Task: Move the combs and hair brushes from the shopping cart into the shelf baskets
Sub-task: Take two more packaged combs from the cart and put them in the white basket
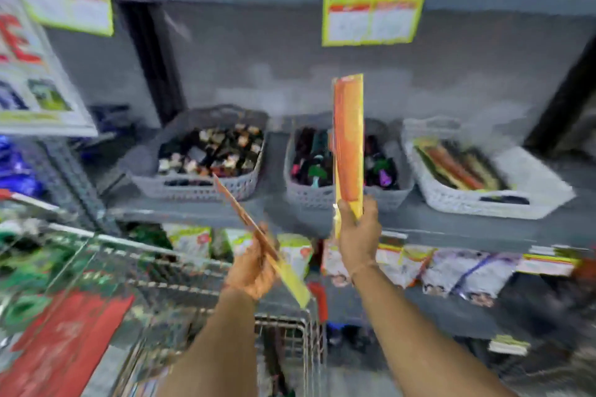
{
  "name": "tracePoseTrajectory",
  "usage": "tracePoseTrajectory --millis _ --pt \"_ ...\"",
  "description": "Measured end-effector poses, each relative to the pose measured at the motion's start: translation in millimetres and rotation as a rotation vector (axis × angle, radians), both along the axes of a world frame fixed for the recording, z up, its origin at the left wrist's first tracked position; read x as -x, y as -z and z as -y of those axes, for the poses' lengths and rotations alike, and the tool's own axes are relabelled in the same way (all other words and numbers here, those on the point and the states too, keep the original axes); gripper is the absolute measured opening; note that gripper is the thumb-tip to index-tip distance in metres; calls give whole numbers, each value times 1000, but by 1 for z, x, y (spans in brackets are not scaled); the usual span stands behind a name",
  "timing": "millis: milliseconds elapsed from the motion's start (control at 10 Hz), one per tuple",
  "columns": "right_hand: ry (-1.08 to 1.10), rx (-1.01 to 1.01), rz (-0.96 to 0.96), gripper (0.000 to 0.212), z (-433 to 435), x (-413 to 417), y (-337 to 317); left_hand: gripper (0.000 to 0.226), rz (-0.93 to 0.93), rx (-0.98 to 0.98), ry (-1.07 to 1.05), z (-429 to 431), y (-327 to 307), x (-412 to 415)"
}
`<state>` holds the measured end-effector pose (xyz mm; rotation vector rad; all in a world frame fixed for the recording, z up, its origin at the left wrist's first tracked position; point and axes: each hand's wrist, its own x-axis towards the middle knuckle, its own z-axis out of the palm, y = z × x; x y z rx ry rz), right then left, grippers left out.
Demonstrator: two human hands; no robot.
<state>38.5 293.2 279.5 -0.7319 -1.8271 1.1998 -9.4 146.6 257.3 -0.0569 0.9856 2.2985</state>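
My right hand (357, 232) grips the bottom of a long orange comb in yellow packaging (349, 138), held upright in front of the middle grey basket (309, 195). My left hand (253, 267) holds a second packaged comb (258, 235) edge-on, tilted up to the left above the wire shopping cart (283, 329). A white basket (458, 200) at the right of the shelf holds similar packaged combs. The whole view is blurred by motion.
A grey basket (200, 184) of small hair items sits at the left of the shelf. Price cards (371, 18) hang from the shelf above. Packaged goods (451, 271) line the lower shelf. A red item (64, 342) lies at the lower left.
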Motion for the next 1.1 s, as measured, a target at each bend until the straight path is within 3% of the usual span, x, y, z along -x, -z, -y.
tracePoseTrajectory --millis 100,200,300,400,500,600,700,800,1000,1100 --pt "86 -91 24 31 -45 -23 -5 51 -71 -120 328 -31 27 -14" --pt "109 -102 -3 27 -85 -40 -14 34 -223 -108 458 -79 -11 -15" --pt "120 -88 -11 25 -136 -52 -23 19 -296 100 567 -144 -57 -6" --pt "152 -93 21 24 -198 -67 -32 34 -378 329 526 -221 -95 -8" --pt "195 -131 106 30 -258 -81 -41 27 -511 648 425 -284 -104 -13" --pt "251 -141 227 27 -310 -88 -50 43 -491 799 326 -329 -106 -10" --pt "265 -126 399 21 -353 -88 -61 42 -665 1003 330 -377 -104 -3" --pt "171 -51 475 25 -385 -83 -64 45 -766 1135 262 -404 -104 -2" --pt "31 13 603 33 -399 -78 -42 44 -1119 1549 378 -426 -71 -11" --pt "24 -69 844 38 -397 -78 -33 52 -1286 1818 435 -428 -62 -11"
